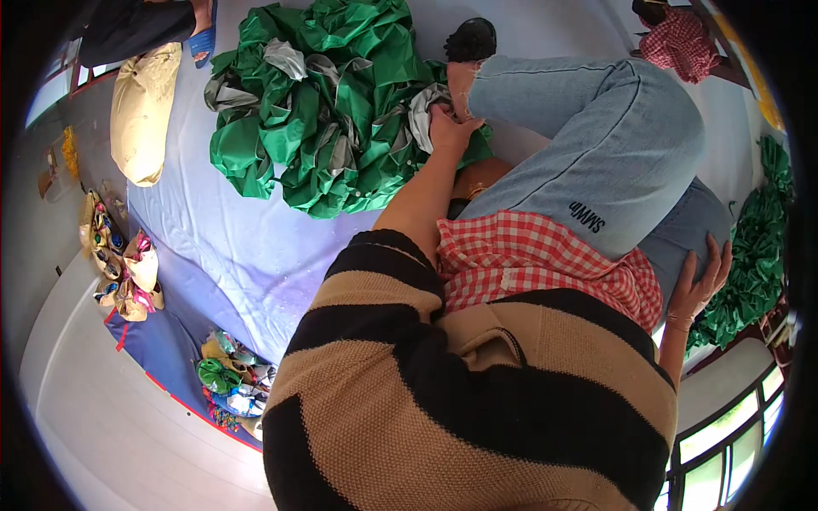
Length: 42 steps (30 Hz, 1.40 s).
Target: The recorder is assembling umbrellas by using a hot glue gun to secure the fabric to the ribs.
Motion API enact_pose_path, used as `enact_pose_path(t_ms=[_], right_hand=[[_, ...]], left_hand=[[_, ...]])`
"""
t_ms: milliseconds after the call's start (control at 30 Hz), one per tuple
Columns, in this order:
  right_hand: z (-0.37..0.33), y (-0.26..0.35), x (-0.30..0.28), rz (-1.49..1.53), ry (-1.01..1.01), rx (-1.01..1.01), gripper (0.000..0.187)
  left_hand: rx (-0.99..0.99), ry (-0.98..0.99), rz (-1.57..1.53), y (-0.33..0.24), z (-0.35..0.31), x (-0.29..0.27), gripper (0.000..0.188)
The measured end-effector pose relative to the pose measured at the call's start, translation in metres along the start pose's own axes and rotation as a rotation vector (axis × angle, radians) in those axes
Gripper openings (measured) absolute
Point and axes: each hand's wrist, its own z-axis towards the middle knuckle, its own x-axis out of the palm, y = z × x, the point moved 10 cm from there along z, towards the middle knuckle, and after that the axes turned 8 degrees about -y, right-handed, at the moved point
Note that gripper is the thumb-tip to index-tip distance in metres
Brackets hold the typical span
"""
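A large crumpled heap of green sheeting with a silver-grey underside [332,111] lies on the floor in front of me. At the heap's right edge, beside my bent leg, my left hand [450,132] is closed on a silver-grey fold of the sheeting. Part of its fingers is hidden in the folds. My right hand [703,281] rests with fingers spread on the side of my blue jeans [588,145], holding nothing. Red-and-white checked cloth [528,255] covers my lap, under a black-and-tan striped knit top.
A pale blue floor sheet [230,247] spreads at the left. On it stand a full beige sack [145,111] and small bags [136,272]. Another person's foot in a blue slipper [203,43] is at the far left. More green sheeting [750,255] lies at the right.
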Motion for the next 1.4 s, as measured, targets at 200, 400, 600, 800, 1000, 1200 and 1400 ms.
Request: enact_pose_path(t_ms=[200,400,600,800,1000,1200,1400], right_hand=[[0.0,-0.001,0.0,0.003,-0.005,-0.003,0.042],[-0.001,-0.002,0.0,0.01,-0.005,0.006,0.042],[0.0,-0.001,0.0,0.008,-0.004,0.0,0.042],[0.0,0.0,0.0,0.013,0.002,0.009,0.042],[0.001,0.004,-0.001,0.022,-0.002,-0.003,0.042],[0.001,0.005,-0.002,0.011,-0.009,-0.016,0.041],[0.001,0.004,0.0,0.011,0.0,-0.009,0.041]], left_hand=[[0.095,-0.03,0.049,-0.006,-0.003,0.004,0.064],[0.097,-0.039,0.068,-0.001,-0.002,0.008,0.061],[0.101,-0.011,0.057,-0.001,0.0,0.009,0.065],[0.02,0.123,0.045,0.004,0.006,0.014,0.062],[0.05,0.321,-0.061,-0.001,0.011,0.028,0.051],[0.064,0.074,-0.01,-0.001,0.001,0.008,0.045],[0.086,0.048,-0.312,0.004,0.008,0.0,0.028]])
